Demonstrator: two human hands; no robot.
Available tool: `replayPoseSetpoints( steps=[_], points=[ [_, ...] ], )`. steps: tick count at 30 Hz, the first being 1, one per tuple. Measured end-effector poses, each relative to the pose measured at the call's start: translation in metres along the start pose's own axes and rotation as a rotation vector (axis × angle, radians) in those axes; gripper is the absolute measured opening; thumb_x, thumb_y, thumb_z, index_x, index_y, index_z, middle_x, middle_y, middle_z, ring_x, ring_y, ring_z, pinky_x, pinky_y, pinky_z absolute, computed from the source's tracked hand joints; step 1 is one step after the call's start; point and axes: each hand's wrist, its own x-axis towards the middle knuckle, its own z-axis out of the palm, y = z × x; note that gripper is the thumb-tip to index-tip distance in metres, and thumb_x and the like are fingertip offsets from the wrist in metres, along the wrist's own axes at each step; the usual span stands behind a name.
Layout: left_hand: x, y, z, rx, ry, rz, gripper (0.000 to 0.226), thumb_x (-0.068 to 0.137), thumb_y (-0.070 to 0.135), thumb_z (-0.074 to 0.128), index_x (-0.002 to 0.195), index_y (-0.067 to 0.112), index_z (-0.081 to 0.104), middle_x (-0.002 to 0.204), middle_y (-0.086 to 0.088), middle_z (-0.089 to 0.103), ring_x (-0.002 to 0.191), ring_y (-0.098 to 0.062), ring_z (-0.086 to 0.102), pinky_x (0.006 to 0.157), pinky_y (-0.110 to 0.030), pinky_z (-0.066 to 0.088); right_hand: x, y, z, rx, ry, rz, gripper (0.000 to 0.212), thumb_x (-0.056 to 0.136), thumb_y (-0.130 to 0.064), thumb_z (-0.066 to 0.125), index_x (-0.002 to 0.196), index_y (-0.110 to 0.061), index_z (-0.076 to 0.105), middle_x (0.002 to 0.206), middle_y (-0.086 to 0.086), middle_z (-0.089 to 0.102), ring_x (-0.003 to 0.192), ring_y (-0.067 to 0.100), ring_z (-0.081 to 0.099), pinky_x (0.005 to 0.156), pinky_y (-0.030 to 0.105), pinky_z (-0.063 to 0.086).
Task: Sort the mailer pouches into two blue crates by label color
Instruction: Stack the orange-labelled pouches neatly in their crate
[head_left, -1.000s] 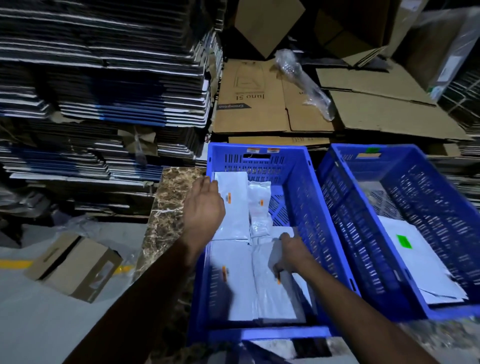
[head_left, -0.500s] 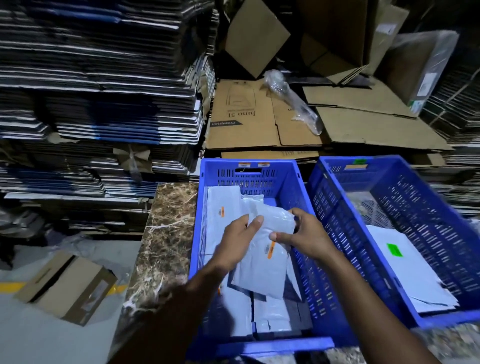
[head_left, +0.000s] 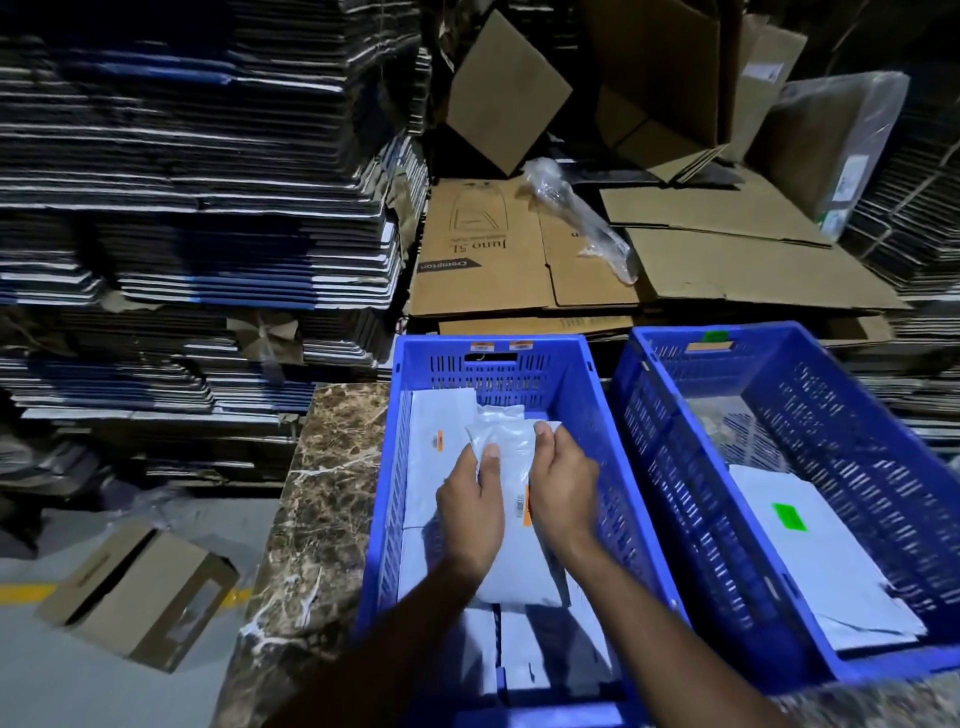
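Note:
Two blue crates stand side by side on a marble top. Inside the left crate (head_left: 597, 415) lie several white mailer pouches with orange labels, one flat pouch (head_left: 439, 447) at the far left. My left hand (head_left: 470, 512) and my right hand (head_left: 563, 486) both grip one white pouch with an orange label (head_left: 511, 467) over the middle of that crate, holding it by its two sides. The right crate (head_left: 675, 467) holds white pouches, the top one (head_left: 810, 551) bearing a green label.
The brown marble top (head_left: 322, 499) shows left of the crates. Flattened cardboard (head_left: 519, 249) and a plastic wrap (head_left: 576, 218) lie behind them, tall stacks of flat cartons (head_left: 197, 208) at the left. A small carton (head_left: 140, 592) sits on the floor lower left.
Both hands closed on an orange-label pouch and lifted it off the pile in the left crate; it now sits flatter and lower between them. The camera view moved closer.

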Motion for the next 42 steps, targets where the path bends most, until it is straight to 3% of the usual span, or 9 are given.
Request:
replayPoseSetpoints(
  steps=[7, 14, 19, 21, 24, 30, 33, 36, 42],
  points=[
    [-0.006, -0.019, 0.006, 0.163, 0.014, -0.026, 0.058, 0.093, 0.062, 0.031, 0.111, 0.013, 0.057, 0.09, -0.013, 0.071, 0.088, -0.035, 0.066, 0.072, -0.037, 0.049, 0.006, 0.005, -0.001, 0.046, -0.011, 0.036, 0.04, 0.105, -0.044, 0.034, 0.08, -0.017, 0.051, 0.067, 0.002, 0.06, 0.063, 0.02, 0.058, 0.058, 0.039, 0.045],
    [0.009, -0.018, 0.011, 0.165, 0.133, -0.089, 0.041, 0.1, 0.054, 0.037, 0.113, 0.02, 0.056, 0.094, -0.016, 0.071, 0.089, -0.036, 0.067, 0.076, -0.038, 0.053, -0.03, 0.013, 0.003, -0.188, -0.191, 0.063, 0.038, 0.103, -0.051, 0.03, 0.103, -0.016, 0.045, 0.084, 0.008, 0.064, 0.081, 0.037, 0.064, 0.066, 0.041, 0.05],
    [0.025, -0.031, 0.013, 0.076, 0.059, -0.282, 0.048, 0.091, 0.07, 0.036, 0.079, 0.026, 0.052, 0.071, 0.003, 0.062, 0.074, -0.027, 0.062, 0.072, -0.038, 0.049, -0.021, 0.019, -0.001, -0.276, -0.218, 0.024, 0.037, 0.105, -0.043, 0.031, 0.101, -0.011, 0.05, 0.088, 0.016, 0.067, 0.082, 0.038, 0.065, 0.063, 0.039, 0.049],
    [0.036, -0.034, 0.012, 0.053, 0.03, -0.328, 0.043, 0.095, 0.056, 0.048, 0.074, 0.019, 0.05, 0.067, 0.0, 0.058, 0.069, -0.028, 0.057, 0.066, -0.037, 0.043, -0.027, 0.022, -0.004, -0.32, -0.256, -0.023, 0.036, 0.106, -0.04, 0.031, 0.105, -0.01, 0.051, 0.091, 0.018, 0.069, 0.084, 0.039, 0.064, 0.06, 0.038, 0.043],
    [0.046, -0.038, 0.01, 0.134, 0.035, -0.283, 0.028, 0.101, 0.034, 0.05, 0.091, 0.008, 0.058, 0.089, -0.01, 0.066, 0.085, -0.033, 0.062, 0.069, -0.033, 0.04, -0.032, 0.028, -0.003, -0.303, -0.299, -0.036, 0.033, 0.105, -0.042, 0.033, 0.111, -0.014, 0.048, 0.091, 0.014, 0.068, 0.086, 0.038, 0.064, 0.059, 0.038, 0.037],
    [0.073, -0.036, -0.015, 0.391, -0.172, -0.096, 0.035, 0.098, 0.047, 0.046, 0.122, 0.023, 0.055, 0.107, -0.006, 0.071, 0.098, -0.029, 0.067, 0.083, -0.038, 0.053, 0.007, 0.051, 0.005, -0.27, -0.258, 0.035, 0.031, 0.102, -0.02, 0.043, 0.129, -0.03, 0.031, 0.085, 0.013, 0.067, 0.074, 0.036, 0.063, 0.056, 0.037, 0.043],
    [0.095, -0.027, -0.042, 0.78, -0.111, 0.327, 0.046, 0.097, 0.038, 0.05, 0.139, 0.02, 0.044, 0.129, -0.004, 0.059, 0.123, -0.024, 0.051, 0.1, -0.04, 0.043, 0.045, 0.064, 0.025, -0.314, -0.193, 0.108, 0.042, 0.096, -0.003, 0.039, 0.132, -0.024, 0.03, 0.102, 0.016, 0.066, 0.084, 0.036, 0.062, 0.061, 0.036, 0.041],
    [0.118, -0.033, -0.059, 1.025, -0.189, 0.282, 0.065, 0.094, 0.048, 0.048, 0.15, 0.02, 0.029, 0.157, -0.005, 0.031, 0.146, -0.025, 0.024, 0.119, -0.045, 0.023, 0.078, 0.072, 0.057, -0.315, -0.219, 0.14, 0.049, 0.093, 0.003, 0.037, 0.134, -0.022, 0.029, 0.113, 0.019, 0.063, 0.095, 0.039, 0.061, 0.066, 0.039, 0.043],
    [0.125, -0.047, -0.058, 0.977, -0.293, 0.141, 0.073, 0.093, 0.055, 0.045, 0.153, 0.02, 0.022, 0.165, -0.004, 0.004, 0.15, -0.029, 0.008, 0.118, -0.05, 0.016, 0.108, 0.086, 0.103, -0.676, -0.468, 0.066, 0.048, 0.103, -0.044, 0.031, 0.147, -0.024, 0.032, 0.151, 0.016, 0.029, 0.136, 0.036, 0.031, 0.106, 0.054, 0.032]
  ],
)
